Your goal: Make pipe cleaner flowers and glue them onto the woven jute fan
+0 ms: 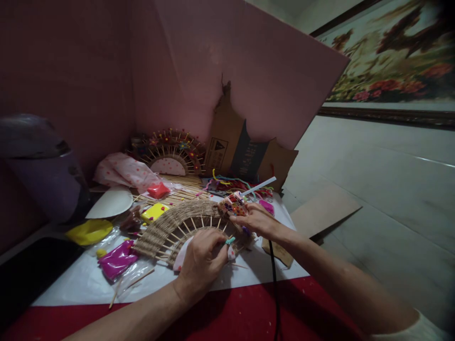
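A half-round woven twine piece (170, 227) with wooden sticks as spokes lies on a white sheet (88, 279). My left hand (202, 263) rests on its near edge, fingers curled in a pinch round a small teal bit (230, 240). My right hand (258, 220) lies on the right end of the weave, fingers closed on a hot glue gun whose white glue stick (259, 186) juts up to the right. Its black cord (273, 279) trails toward me. Small coloured beads (232, 207) cover the weave just beyond my right fingers.
A finished fan-shaped piece (174, 151) leans against the pink wall. Clay packets lie at the left: red (158, 190), yellow (154, 211), magenta (117, 260). A paper plate (110, 203), coloured cords (238, 183) and cardboard (245, 151) sit behind. A purple appliance (39, 166) stands far left.
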`<state>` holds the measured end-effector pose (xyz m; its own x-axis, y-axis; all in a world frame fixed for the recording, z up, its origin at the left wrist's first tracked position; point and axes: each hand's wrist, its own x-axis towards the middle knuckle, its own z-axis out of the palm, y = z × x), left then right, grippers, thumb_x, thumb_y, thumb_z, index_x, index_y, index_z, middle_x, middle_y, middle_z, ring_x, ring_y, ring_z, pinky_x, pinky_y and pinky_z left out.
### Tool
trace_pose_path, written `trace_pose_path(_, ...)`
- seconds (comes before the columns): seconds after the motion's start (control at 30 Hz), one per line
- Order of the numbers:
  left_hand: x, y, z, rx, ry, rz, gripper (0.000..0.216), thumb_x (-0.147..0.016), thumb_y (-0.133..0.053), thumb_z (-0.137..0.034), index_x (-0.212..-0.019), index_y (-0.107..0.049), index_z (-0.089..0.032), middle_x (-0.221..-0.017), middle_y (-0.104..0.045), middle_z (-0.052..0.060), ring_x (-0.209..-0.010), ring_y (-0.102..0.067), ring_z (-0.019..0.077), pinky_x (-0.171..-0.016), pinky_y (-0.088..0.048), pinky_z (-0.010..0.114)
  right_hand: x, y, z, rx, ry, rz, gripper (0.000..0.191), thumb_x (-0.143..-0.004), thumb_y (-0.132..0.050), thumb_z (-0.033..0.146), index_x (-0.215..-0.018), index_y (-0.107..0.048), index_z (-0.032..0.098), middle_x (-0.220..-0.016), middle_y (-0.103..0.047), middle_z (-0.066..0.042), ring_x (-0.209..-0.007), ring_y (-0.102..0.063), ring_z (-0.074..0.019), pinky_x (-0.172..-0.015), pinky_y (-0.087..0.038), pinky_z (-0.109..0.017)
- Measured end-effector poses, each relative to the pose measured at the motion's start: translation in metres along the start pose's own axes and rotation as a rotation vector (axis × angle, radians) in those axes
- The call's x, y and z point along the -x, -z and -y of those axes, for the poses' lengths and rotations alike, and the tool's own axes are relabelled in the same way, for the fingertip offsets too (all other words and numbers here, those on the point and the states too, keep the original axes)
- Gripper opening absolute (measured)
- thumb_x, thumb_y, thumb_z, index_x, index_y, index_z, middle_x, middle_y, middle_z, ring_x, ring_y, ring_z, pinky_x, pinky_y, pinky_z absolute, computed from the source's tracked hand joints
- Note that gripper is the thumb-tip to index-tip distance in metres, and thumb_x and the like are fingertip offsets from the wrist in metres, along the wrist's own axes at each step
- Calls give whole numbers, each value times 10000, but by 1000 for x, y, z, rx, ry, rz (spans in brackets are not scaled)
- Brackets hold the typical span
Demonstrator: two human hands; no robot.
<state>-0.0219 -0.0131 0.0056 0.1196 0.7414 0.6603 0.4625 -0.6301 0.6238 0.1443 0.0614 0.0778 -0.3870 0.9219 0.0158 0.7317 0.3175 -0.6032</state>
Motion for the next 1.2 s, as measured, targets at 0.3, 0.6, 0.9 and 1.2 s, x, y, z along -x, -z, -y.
trace_pose_path(0.3, 0, 1, -1, 1, 7, -1, 88, -748, -563, -101, -763, -599, -180, -761, -647, 37, -756, -577, 181, -720, -443, 341, 9, 7, 11, -69, -61, -61, 364, -732, -564, 444, -530, -412, 182, -456, -373, 42, -443, -319, -81, -422, -226, -230)
trace_pose_path(0.6, 0, 0, 1, 16, 4, 2, 83, -756, -554, -107, -767, -593, -179, -769, -650, 32, -756, -573, 179, -707, -438, 343, 22, 15, 25, -365, 23, -247, 397, -745, -582, 488, -547, -433, 178, -424, -379, 54, -367, -317, -62, -353, -245, -213)
trace_pose_path(0.9, 1, 0, 3, -3, -8, -11, 83, -751, -540, -120, -754, -588, -189, -764, -653, 33, -745, -589, 176, -697, -456, 337, 36, 31, 15, -379, 114, -664, 358, -775, -547, 496, -625, -481, 177, -479, -411, 33, -403, -369, -91, -388, -298, -237)
trace_pose_path(1.2, -2, 1, 2, -3, -26, -10, 80, -769, -540, -133, -770, -595, -192, -794, -664, 32, -755, -596, 165, -701, -471, 336, 110, 32, -71, 286, 11, -381, 347, -864, -377, 339, -1156, -456, 169, -1019, -596, -113, -931, -574, -239, -791, -458, -345)
